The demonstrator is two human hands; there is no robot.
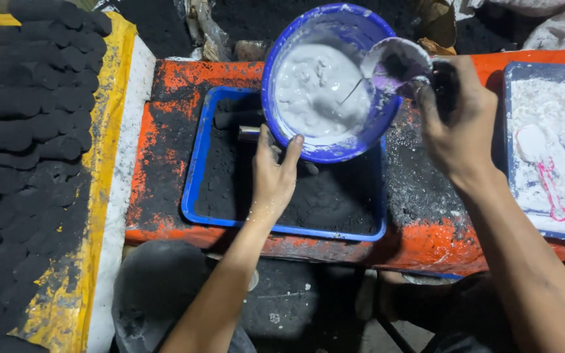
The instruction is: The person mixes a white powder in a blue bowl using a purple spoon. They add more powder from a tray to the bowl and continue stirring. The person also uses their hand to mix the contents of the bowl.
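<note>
The left hand point(274, 171) steadies the near rim of a blue bowl point(329, 78) with fingertips spread; the bowl holds white paste and sits tilted over a blue tray point(196, 171) of black powder, filling its far right corner. The right hand point(456, 117) clasps a small cup point(397, 64) tipped over the bowl's right edge, a thin stream running in. Right, another tray point(509, 85) holds white powder and a pink scoop point(544, 167).

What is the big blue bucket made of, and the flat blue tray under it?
The round blue bucket looks like smooth, slightly glossy plastic: bright even colour and a thin rolled rim. The shallow rectangular blue tray holding black powder seems plastic too, with the same colour and rounded corners, though painted metal is possible.
</note>
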